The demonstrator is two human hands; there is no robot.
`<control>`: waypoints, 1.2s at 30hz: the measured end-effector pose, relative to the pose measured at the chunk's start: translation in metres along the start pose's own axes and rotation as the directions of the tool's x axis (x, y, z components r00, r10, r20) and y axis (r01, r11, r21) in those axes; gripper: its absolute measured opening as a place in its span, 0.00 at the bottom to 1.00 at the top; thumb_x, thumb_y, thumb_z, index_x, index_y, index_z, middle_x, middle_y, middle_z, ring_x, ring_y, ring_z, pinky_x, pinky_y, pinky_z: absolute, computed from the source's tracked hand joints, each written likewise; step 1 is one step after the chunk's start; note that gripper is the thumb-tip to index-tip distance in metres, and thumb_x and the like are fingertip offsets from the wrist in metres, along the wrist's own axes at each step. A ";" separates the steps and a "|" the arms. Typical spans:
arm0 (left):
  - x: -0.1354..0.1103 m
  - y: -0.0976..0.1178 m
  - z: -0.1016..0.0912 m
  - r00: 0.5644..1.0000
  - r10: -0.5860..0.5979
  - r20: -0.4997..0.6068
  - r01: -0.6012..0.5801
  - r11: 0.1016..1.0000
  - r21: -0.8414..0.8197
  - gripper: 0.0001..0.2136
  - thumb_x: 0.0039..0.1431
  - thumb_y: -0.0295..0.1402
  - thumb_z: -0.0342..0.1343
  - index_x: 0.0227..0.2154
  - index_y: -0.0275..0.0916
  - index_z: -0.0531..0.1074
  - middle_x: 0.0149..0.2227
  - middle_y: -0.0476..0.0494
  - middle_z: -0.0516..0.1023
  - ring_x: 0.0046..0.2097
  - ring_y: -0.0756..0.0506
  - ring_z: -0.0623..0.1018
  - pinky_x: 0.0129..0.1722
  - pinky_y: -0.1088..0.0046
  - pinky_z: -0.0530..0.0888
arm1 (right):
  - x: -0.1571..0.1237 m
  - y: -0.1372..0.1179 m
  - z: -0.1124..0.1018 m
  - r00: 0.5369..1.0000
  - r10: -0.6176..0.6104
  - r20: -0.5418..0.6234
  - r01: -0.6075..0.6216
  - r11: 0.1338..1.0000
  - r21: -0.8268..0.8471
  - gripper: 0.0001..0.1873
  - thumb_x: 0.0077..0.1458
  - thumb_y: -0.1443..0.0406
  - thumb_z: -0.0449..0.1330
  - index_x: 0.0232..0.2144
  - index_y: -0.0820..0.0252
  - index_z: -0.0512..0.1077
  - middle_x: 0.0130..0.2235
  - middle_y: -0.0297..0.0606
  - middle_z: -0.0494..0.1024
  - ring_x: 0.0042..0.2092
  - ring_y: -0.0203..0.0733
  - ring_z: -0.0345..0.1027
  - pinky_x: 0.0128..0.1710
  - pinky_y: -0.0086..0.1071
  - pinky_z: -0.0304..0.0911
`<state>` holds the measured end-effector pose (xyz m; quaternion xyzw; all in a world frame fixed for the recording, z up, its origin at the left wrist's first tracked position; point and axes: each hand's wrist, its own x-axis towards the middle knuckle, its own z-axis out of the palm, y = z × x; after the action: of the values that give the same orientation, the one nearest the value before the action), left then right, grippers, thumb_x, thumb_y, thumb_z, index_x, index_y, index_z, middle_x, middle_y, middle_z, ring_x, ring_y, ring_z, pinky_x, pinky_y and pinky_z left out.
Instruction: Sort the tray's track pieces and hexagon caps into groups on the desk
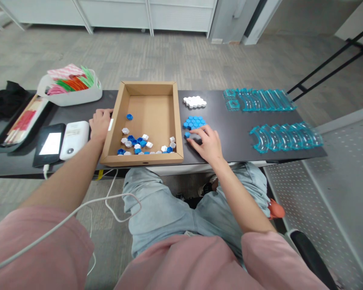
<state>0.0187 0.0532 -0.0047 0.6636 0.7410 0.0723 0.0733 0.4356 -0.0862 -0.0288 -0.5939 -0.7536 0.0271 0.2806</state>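
My right hand (207, 144) pinches a blue hexagonal piece (186, 135); a nudge could shift the adjacent blue hexagon cluster (195, 122). My left hand (100, 123) touches the cardboard tray (151, 90), grip unclear.

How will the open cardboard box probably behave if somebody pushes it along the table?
The cardboard box should stay fairly stiff, since its walls look folded and square. It seems unlikely to tip, being wide, low and flat on the table. The small blue and white pieces inside might slide about, as they lie loose on its floor.
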 end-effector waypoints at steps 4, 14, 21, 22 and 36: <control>0.000 -0.001 0.001 1.000 0.008 -0.013 -0.008 1.000 -0.011 0.26 0.82 0.34 0.43 0.77 0.37 0.67 0.74 0.22 0.67 0.72 0.27 0.68 0.74 0.45 0.65 | -0.012 -0.001 -0.003 0.995 -0.083 0.063 0.086 0.995 -0.041 0.17 0.79 0.57 0.61 0.60 0.52 0.84 0.52 0.47 0.84 0.49 0.52 0.79 0.48 0.43 0.67; 0.001 0.000 0.002 0.999 0.014 -0.037 -0.012 0.999 0.053 0.26 0.82 0.32 0.44 0.77 0.36 0.68 0.73 0.19 0.67 0.71 0.26 0.71 0.71 0.42 0.69 | -0.013 -0.003 0.001 0.991 -0.081 0.108 0.089 0.994 -0.070 0.18 0.79 0.56 0.59 0.59 0.54 0.85 0.53 0.48 0.84 0.48 0.52 0.78 0.47 0.41 0.68; 0.000 0.002 0.000 1.000 -0.001 -0.025 0.002 1.000 0.012 0.27 0.81 0.33 0.44 0.76 0.36 0.68 0.74 0.20 0.67 0.71 0.26 0.69 0.72 0.43 0.67 | -0.013 -0.006 -0.001 0.991 -0.050 0.126 0.060 0.995 -0.077 0.20 0.79 0.56 0.58 0.60 0.56 0.84 0.54 0.48 0.84 0.48 0.52 0.78 0.48 0.42 0.70; 0.000 0.002 0.000 1.000 -0.001 -0.025 0.002 1.000 0.012 0.27 0.81 0.33 0.43 0.77 0.35 0.68 0.74 0.21 0.67 0.72 0.26 0.69 0.73 0.43 0.66 | -0.012 -0.006 -0.001 0.991 -0.047 0.125 0.057 0.995 -0.077 0.20 0.78 0.56 0.58 0.60 0.56 0.84 0.54 0.48 0.84 0.48 0.52 0.77 0.48 0.42 0.70; -0.001 0.004 -0.004 1.000 -0.017 0.013 0.016 0.999 0.028 0.27 0.81 0.32 0.43 0.78 0.35 0.66 0.75 0.21 0.65 0.73 0.26 0.68 0.74 0.43 0.65 | -0.012 -0.008 -0.002 0.988 -0.024 0.152 0.038 0.995 -0.096 0.21 0.78 0.56 0.59 0.63 0.58 0.84 0.55 0.49 0.83 0.49 0.53 0.78 0.50 0.43 0.72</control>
<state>0.0222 0.0525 -0.0003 0.6589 0.7469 0.0569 0.0699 0.4311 -0.0996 -0.0293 -0.5914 -0.7822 0.0305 0.1936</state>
